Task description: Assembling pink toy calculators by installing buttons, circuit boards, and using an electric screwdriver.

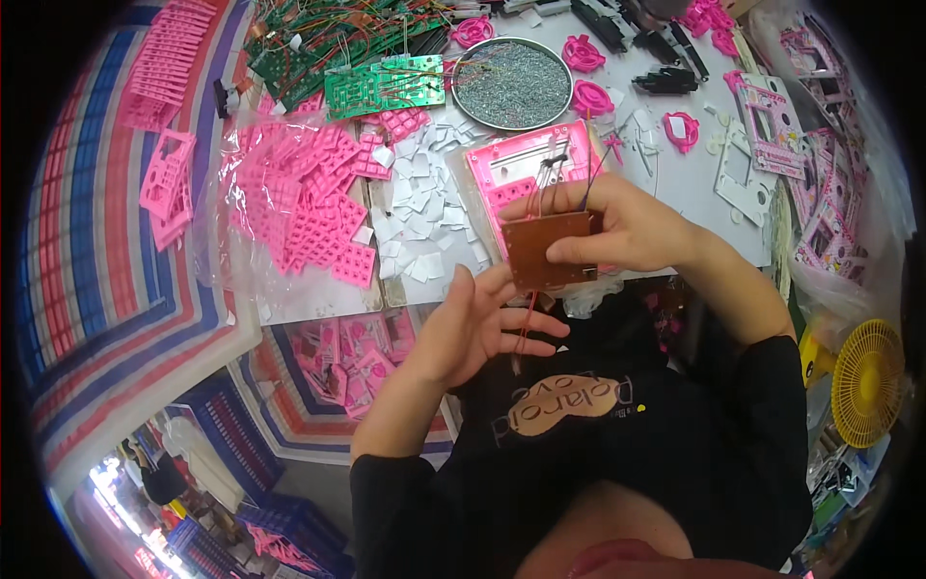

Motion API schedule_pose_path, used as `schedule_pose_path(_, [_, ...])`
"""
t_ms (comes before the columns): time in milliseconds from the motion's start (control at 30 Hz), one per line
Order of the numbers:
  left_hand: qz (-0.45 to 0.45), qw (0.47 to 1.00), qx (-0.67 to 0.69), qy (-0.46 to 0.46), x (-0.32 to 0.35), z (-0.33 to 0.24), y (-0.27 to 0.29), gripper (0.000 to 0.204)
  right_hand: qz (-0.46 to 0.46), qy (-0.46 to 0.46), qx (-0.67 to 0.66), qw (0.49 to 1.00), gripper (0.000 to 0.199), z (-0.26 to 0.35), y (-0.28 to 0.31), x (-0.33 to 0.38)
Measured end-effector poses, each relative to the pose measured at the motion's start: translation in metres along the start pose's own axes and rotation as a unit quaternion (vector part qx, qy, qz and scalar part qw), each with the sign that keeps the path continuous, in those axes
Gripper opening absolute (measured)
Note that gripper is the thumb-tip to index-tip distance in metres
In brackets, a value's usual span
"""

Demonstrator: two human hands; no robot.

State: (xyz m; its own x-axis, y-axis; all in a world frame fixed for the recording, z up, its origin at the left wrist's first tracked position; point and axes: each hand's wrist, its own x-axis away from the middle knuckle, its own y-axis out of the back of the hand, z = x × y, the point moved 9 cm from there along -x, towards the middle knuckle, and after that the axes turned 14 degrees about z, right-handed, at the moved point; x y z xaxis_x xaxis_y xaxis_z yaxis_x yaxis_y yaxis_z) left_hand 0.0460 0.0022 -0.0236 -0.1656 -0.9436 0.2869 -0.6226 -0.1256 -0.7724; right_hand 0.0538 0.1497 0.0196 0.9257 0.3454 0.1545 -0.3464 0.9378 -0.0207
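A brown circuit board (pixel 546 256) with thin wires is gripped in my right hand (pixel 632 224), thumb across its face and fingers behind. Several wires rise from its top edge, and reddish wires (pixel 530 323) hang below it. My left hand (pixel 470 331) is just below and left of the board, palm up with its fingers spread behind the hanging wires. Its index finger is close to the board's lower corner; whether they touch I cannot tell. Behind the board, a pink plastic casing (pixel 490 162) lies on the table, partly covered by my right hand.
Pink keypad pieces (pixel 323 207) and white paper squares (pixel 422 179) lie left of the casing. A round tray of small metal parts (pixel 511 85) stands beyond, beside green circuit boards (pixel 384 87). Printed pink panels (pixel 825 207) and a yellow fan (pixel 866 383) are at right.
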Motion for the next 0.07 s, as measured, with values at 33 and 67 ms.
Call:
schedule_pose_path(33, [0.003,1.0,0.008,0.004,-0.0003,0.0039,0.0044,0.101,-0.009,-0.009,-0.026,1.0,0.048,0.0002,0.0013,0.0024])
schedule_pose_path(67, [0.004,1.0,0.015,0.006,0.0005,0.0073,0.0078,0.101,-0.006,-0.012,-0.026,1.0,0.048,-0.0003,0.0008,0.0007])
